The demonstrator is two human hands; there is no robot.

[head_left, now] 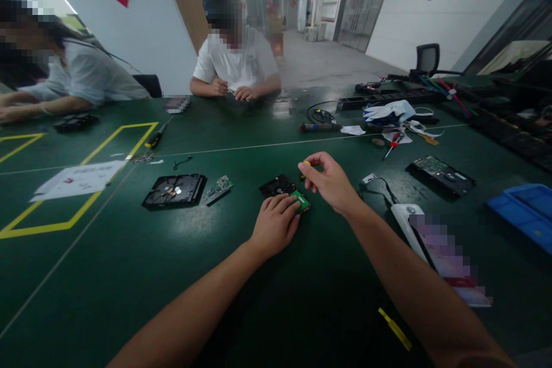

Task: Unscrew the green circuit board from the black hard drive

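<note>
In the middle of the table lies a small hard drive [277,185], dark at its far left, with a green circuit board showing at its right. My left hand [276,221] is on its near side, fingers bent over the drive and partly covering it. Just above and to the right, my right hand [330,181] pinches a small yellow-topped tool [307,163], its lower part dark and mostly hidden by the fingers. To the left sit a larger open black hard drive [175,191] and a loose circuit board [219,188].
On the right are another hard drive [442,176], a white device [425,241] with a cable, and a blue tray [524,213]. A red screwdriver [392,145] and a yellow-black screwdriver [156,137] lie further back. A co-worker [237,63] sits opposite; another person [86,72] sits left.
</note>
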